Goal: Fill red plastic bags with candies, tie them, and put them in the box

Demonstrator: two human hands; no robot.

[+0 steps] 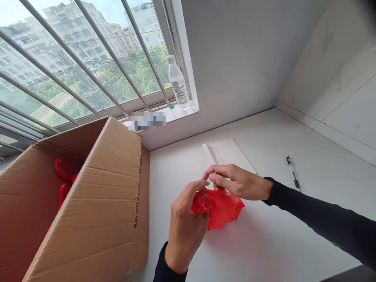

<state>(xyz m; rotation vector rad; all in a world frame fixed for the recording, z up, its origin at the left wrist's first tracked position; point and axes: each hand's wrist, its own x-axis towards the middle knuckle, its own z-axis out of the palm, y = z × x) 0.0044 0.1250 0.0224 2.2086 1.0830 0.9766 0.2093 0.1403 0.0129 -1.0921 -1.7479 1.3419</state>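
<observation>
Over the white table, my left hand (188,219) is closed around the gathered part of a red plastic bag (225,211). My right hand (235,180) comes in from the right, its fingers bent and pinching at the bag's upper edge close to the left fingertips. Crumpled and thin, the bag hangs or rests just above the tabletop; whether anything is inside it I cannot tell. The left fingers partly hide its bunched end.
An open cardboard box (117,188) stands at left with red plastic bags (64,170) inside. Behind my hands lies a spiral notebook (235,154); a pen (293,172) is farther right. A water bottle (178,84) stands on the windowsill (176,114) by the barred window.
</observation>
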